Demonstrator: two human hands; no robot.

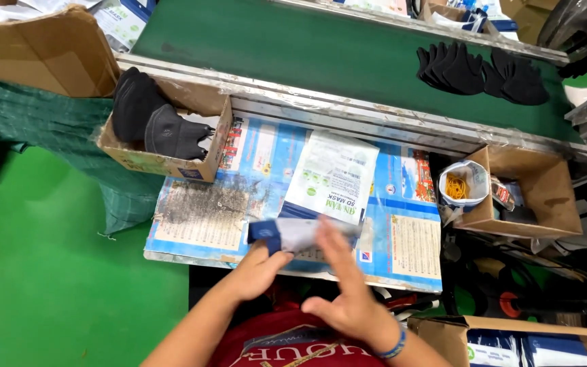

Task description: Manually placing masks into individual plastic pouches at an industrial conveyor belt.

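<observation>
Pinching a blurred white and blue flat plastic pouch point(293, 233), left hand point(261, 270) is gripping; right hand point(348, 289) is hovering just beside, fingers spread.

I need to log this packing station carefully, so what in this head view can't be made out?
- Packet held by the left hand: motion-blurred, and partly covered by the right hand.
- Right hand: fingers smeared by motion, so its grip is unclear.
- Contents of the cardboard box on the right: shadowed and small.
- Box at bottom right: cut off by the frame edge.
</observation>
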